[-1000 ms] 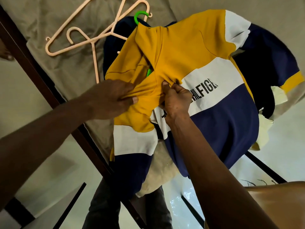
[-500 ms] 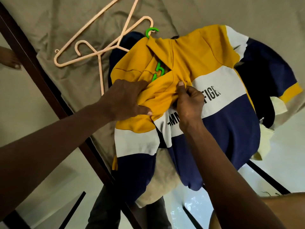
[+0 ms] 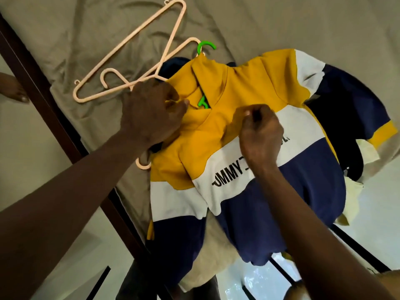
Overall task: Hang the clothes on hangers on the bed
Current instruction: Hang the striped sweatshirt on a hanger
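Note:
A yellow, white and navy polo shirt [image 3: 255, 87] lies on the bed over a green hanger [image 3: 206, 44], whose hook sticks out past the collar and whose body shows inside the open neck. My left hand [image 3: 151, 111] pinches the shirt's left collar and shoulder fabric. My right hand [image 3: 259, 131] pinches the yellow chest fabric just right of the placket. The shirt's lower part hangs off the bed edge.
Two peach plastic hangers [image 3: 138, 59] lie on the grey-green sheet [image 3: 281, 22] left of the shirt. Other garments, navy [image 3: 350, 100] and cream [image 3: 352, 202], lie under and to the right of the shirt. The dark wooden bed frame [image 3: 43, 87] runs diagonally at left.
Both hands moved up the shirt toward the collar. The folded chest fabric is now spread flatter, showing more of the white band's lettering and the neck opening.

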`<control>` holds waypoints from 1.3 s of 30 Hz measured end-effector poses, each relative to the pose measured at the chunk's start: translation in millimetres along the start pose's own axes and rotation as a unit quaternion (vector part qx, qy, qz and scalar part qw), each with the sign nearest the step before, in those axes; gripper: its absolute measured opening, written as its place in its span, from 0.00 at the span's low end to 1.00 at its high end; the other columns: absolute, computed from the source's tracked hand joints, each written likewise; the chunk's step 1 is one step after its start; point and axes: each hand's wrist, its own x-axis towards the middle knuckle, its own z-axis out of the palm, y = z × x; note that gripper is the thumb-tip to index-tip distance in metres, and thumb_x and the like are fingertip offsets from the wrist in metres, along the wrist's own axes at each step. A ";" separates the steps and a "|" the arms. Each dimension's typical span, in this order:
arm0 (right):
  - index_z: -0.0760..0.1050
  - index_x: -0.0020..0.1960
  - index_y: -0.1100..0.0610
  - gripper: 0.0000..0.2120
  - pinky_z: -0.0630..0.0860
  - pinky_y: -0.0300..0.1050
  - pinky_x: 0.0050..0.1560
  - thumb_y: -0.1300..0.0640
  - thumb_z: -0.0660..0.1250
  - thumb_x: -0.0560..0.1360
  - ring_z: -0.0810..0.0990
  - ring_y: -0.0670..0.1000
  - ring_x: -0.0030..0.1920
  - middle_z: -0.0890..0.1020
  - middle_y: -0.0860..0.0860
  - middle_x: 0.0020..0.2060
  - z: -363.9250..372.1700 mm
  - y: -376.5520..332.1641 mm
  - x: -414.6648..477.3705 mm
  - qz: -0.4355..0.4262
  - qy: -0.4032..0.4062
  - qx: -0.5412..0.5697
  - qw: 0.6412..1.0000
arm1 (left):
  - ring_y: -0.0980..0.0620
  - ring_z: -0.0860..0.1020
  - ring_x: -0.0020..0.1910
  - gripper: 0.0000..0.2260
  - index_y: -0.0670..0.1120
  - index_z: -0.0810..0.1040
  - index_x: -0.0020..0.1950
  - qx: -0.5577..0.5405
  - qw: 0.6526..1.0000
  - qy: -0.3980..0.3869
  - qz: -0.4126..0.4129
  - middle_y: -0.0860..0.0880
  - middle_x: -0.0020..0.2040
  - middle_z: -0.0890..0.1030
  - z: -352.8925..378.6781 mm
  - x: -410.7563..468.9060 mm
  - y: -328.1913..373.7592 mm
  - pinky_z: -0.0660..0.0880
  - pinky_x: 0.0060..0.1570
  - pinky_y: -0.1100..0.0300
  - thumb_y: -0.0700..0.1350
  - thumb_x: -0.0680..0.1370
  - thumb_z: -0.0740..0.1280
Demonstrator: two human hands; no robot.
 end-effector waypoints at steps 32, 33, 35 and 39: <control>0.81 0.61 0.54 0.12 0.78 0.53 0.46 0.56 0.62 0.81 0.81 0.60 0.54 0.76 0.57 0.64 -23.2 -49.9 108.5 -0.215 -0.009 -0.228 0.950 | 0.49 0.80 0.43 0.06 0.49 0.83 0.48 -0.271 0.915 -0.275 -0.122 0.42 0.42 0.83 -8.0 58.9 20.6 0.80 0.52 0.49 0.44 0.75 0.78; 0.81 0.55 0.54 0.11 0.74 0.49 0.41 0.51 0.63 0.81 0.81 0.58 0.50 0.79 0.56 0.56 -17.9 -60.6 78.9 -0.215 -0.007 -0.163 0.963 | 0.52 0.78 0.41 0.05 0.49 0.83 0.47 -0.290 0.906 -0.283 -0.123 0.43 0.40 0.82 -5.8 58.9 22.6 0.79 0.49 0.52 0.43 0.75 0.77; 0.77 0.45 0.51 0.19 0.68 0.45 0.40 0.37 0.61 0.81 0.80 0.54 0.42 0.80 0.50 0.41 -8.7 -78.4 20.4 -0.123 -0.099 -0.094 0.983 | 0.53 0.78 0.41 0.04 0.48 0.82 0.45 -0.318 0.896 -0.287 -0.119 0.47 0.39 0.82 -1.1 59.9 24.3 0.80 0.47 0.51 0.40 0.76 0.76; 0.71 0.38 0.51 0.29 0.72 0.49 0.48 0.26 0.56 0.77 0.78 0.54 0.43 0.78 0.49 0.35 0.3 -80.3 -60.3 0.166 -0.286 -0.064 0.942 | 0.52 0.80 0.43 0.06 0.45 0.83 0.48 -0.323 0.899 -0.268 -0.128 0.44 0.43 0.84 4.5 64.7 22.4 0.80 0.49 0.51 0.41 0.74 0.78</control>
